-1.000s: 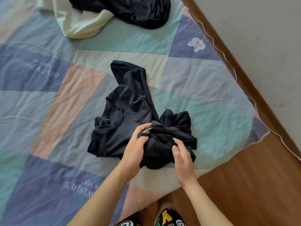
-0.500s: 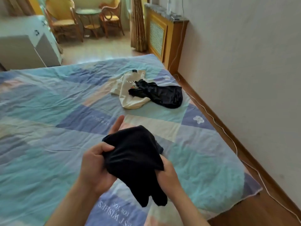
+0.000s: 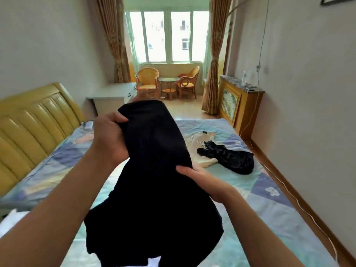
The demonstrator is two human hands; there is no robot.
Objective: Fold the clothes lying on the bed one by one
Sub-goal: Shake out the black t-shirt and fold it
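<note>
I hold a black garment [image 3: 156, 170] up in the air in front of me, above the bed [image 3: 269, 212]. My left hand [image 3: 109, 139] grips its upper left edge, with fingertips showing behind the top. My right hand [image 3: 200, 180] pinches its right side lower down. The cloth hangs bunched down toward my forearms. Farther off on the bed lie a cream shirt [image 3: 202, 149] and a second black garment [image 3: 231, 158] partly on top of it.
A yellow padded headboard [image 3: 32, 128] runs along the left. A wooden radiator cover [image 3: 240, 105] and a trailing white cord [image 3: 300, 205] sit by the right wall. A white cabinet [image 3: 109, 97], wicker chairs [image 3: 148, 81] and a small table stand near the window.
I have lifted the black garment from the bed surface up to chest height, and my view has tilted up from the bed to the whole room.
</note>
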